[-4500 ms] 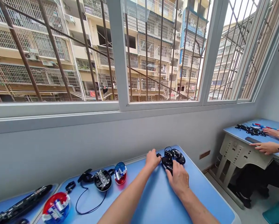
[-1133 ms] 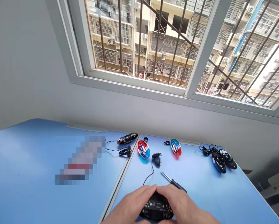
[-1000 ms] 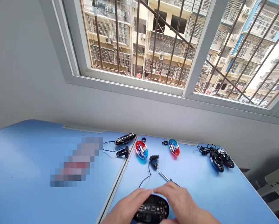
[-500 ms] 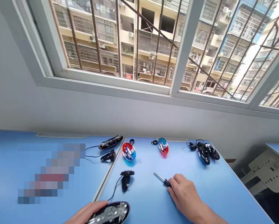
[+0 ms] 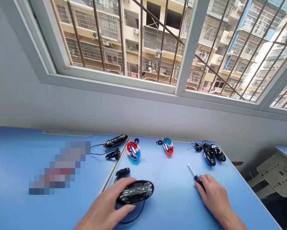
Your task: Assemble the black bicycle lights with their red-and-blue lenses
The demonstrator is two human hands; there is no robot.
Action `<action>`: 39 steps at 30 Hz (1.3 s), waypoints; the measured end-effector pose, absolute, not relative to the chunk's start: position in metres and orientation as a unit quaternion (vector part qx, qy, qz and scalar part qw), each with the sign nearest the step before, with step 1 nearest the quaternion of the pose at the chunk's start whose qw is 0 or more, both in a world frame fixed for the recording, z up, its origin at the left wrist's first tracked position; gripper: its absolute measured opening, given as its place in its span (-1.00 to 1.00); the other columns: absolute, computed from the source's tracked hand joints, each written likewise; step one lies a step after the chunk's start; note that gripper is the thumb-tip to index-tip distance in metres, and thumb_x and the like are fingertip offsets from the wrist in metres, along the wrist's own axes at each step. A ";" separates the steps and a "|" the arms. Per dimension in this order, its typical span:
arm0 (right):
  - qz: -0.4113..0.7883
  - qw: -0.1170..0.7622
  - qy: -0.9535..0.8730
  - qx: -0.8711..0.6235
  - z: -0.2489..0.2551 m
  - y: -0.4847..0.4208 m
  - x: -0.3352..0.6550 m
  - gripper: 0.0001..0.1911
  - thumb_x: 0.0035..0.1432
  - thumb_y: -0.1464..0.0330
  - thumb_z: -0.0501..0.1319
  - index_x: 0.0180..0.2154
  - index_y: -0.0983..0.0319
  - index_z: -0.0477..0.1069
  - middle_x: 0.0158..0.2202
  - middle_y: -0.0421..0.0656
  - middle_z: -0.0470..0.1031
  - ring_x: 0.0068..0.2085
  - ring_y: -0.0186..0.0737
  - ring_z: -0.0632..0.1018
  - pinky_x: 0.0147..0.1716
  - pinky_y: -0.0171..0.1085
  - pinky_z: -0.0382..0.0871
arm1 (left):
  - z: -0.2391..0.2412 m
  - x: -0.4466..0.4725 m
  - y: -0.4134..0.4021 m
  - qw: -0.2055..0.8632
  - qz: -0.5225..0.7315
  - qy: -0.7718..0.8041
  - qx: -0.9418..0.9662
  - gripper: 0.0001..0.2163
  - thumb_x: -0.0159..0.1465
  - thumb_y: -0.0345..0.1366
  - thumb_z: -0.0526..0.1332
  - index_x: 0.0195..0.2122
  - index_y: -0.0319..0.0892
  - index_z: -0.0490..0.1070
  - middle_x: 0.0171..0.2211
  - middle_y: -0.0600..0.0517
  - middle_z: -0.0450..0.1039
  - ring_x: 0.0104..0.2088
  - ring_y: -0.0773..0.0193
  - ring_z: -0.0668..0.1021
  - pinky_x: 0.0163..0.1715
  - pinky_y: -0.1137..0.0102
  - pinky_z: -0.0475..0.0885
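Note:
My left hand [image 5: 112, 201] grips an oval black device [image 5: 137, 192] by its left end. Its face is open, with a grey strip and small parts showing inside. A thin black cable loops below it, and a black plug-like piece [image 5: 122, 172] lies just beyond my fingers. Over to the right, my right hand [image 5: 213, 194] is closed around the black handle of a screwdriver [image 5: 198, 181]. The metal shaft points away from me to the upper left, close to the blue tabletop.
Two red-and-blue oval shells [image 5: 133, 150] [image 5: 168, 146] lie near the back edge, each beside a small black ring-like part. Several black oval pieces [image 5: 210, 154] cluster at the back right. Another open black device [image 5: 115, 141] and a black clip-like part [image 5: 113, 154] rest left of the table seam.
My left hand has lifted into fuller view and moved right and forward with the black device. My right hand has shifted right with the screwdriver.

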State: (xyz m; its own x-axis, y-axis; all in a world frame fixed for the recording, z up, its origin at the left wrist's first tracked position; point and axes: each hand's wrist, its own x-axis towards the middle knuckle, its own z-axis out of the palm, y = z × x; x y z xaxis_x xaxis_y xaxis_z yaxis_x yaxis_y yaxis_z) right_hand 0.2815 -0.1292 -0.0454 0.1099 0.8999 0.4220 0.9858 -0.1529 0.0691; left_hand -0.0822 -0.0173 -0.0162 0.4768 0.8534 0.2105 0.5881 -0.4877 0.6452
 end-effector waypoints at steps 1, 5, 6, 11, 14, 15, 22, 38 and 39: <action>-0.187 0.119 -0.643 -0.733 -0.043 -0.128 0.281 -0.88 0.26 0.30 0.11 -0.26 0.17 0.38 -0.32 -0.11 0.54 -0.33 -0.07 0.61 -0.57 -0.28 0.34 | -0.009 -0.067 -0.017 0.278 0.247 0.418 0.829 -0.57 0.07 -0.33 0.25 0.01 -0.02 0.45 0.00 0.06 0.54 -0.06 0.06 0.58 -0.07 0.37 0.47; -0.156 0.164 -0.689 -0.688 -0.022 -0.118 0.265 -0.67 0.25 0.29 0.17 0.03 0.23 0.31 -0.07 0.02 0.55 -0.11 0.07 0.58 -0.28 -0.09 0.51 | 0.004 -0.029 -0.006 0.305 0.191 0.376 0.854 -0.56 0.05 -0.38 0.23 0.01 -0.09 0.42 -0.02 0.01 0.52 -0.03 0.04 0.53 -0.04 0.29 0.42; -0.120 0.175 -0.722 -0.659 -0.014 -0.115 0.257 -0.59 0.24 0.30 0.19 0.09 0.24 0.26 -0.01 0.02 0.52 -0.04 0.07 0.55 -0.15 -0.05 0.50 | 0.004 -0.025 -0.002 0.296 0.178 0.371 0.862 -0.56 0.04 -0.38 0.24 0.00 -0.11 0.42 -0.03 -0.01 0.52 -0.03 0.02 0.52 -0.03 0.26 0.39; 0.090 0.175 -0.801 -0.566 0.013 -0.088 0.208 -0.36 0.09 0.30 0.37 0.17 0.20 0.21 0.10 -0.02 0.44 0.05 0.01 0.48 -0.01 -0.08 0.45 | 0.003 -0.014 0.004 0.254 0.136 0.369 0.883 -0.62 0.06 -0.36 0.25 -0.04 -0.15 0.41 -0.12 -0.05 0.53 -0.12 -0.01 0.51 -0.10 0.20 0.37; 0.132 0.172 -0.800 -0.560 0.009 -0.069 0.193 -0.48 0.08 0.41 0.36 0.08 0.20 0.31 -0.01 -0.04 0.51 -0.03 -0.01 0.51 -0.06 -0.07 0.45 | 0.005 -0.014 0.001 0.259 0.122 0.382 0.879 -0.55 0.02 -0.39 0.26 -0.01 -0.20 0.36 -0.11 -0.10 0.49 -0.09 -0.01 0.48 -0.09 0.21 0.37; 0.135 0.178 -0.796 -0.562 0.006 -0.064 0.191 -0.53 0.09 0.45 0.34 0.05 0.21 0.34 -0.05 -0.04 0.52 -0.06 -0.02 0.52 -0.08 -0.07 0.45 | 0.006 -0.014 0.000 0.264 0.121 0.381 0.878 -0.54 0.01 -0.39 0.26 -0.01 -0.21 0.35 -0.09 -0.12 0.47 -0.08 -0.01 0.46 -0.08 0.21 0.36; 0.138 0.223 -0.792 -0.551 -0.015 -0.057 0.199 -0.60 0.07 0.51 0.30 -0.03 0.20 0.38 -0.12 -0.07 0.54 -0.13 -0.09 0.55 -0.16 -0.16 0.46 | 0.005 -0.010 0.006 0.294 0.137 0.336 0.884 -0.70 0.09 -0.35 0.20 -0.11 -0.16 0.39 -0.17 -0.06 0.47 -0.14 0.05 0.45 -0.13 0.24 0.35; 0.002 0.005 -0.727 -0.686 0.041 0.056 0.211 -0.82 0.29 0.40 0.19 -0.07 0.25 0.43 -0.06 -0.05 0.49 -0.07 -0.10 0.53 -0.14 -0.13 0.46 | -0.031 -0.007 0.013 0.276 0.212 0.293 0.891 -0.71 0.02 -0.37 0.32 -0.19 -0.14 0.44 -0.26 -0.03 0.50 -0.25 0.06 0.46 -0.19 0.23 0.34; 0.008 -0.015 -0.730 -0.683 0.040 0.061 0.209 -0.78 0.30 0.35 0.20 -0.04 0.26 0.41 -0.04 -0.07 0.47 -0.07 -0.12 0.53 -0.13 -0.10 0.47 | -0.030 -0.007 0.014 0.277 0.208 0.290 0.892 -0.71 0.02 -0.38 0.33 -0.19 -0.15 0.44 -0.25 -0.03 0.50 -0.24 0.06 0.46 -0.18 0.23 0.34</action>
State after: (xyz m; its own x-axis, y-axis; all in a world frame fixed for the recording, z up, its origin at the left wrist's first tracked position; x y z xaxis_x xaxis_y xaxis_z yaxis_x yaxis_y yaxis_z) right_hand 0.2091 0.0611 0.0404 -0.0662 0.9972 -0.0335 0.9978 0.0665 0.0082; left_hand -0.0066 0.0136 -0.0298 0.7445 0.6334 0.2108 0.4022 -0.6776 0.6158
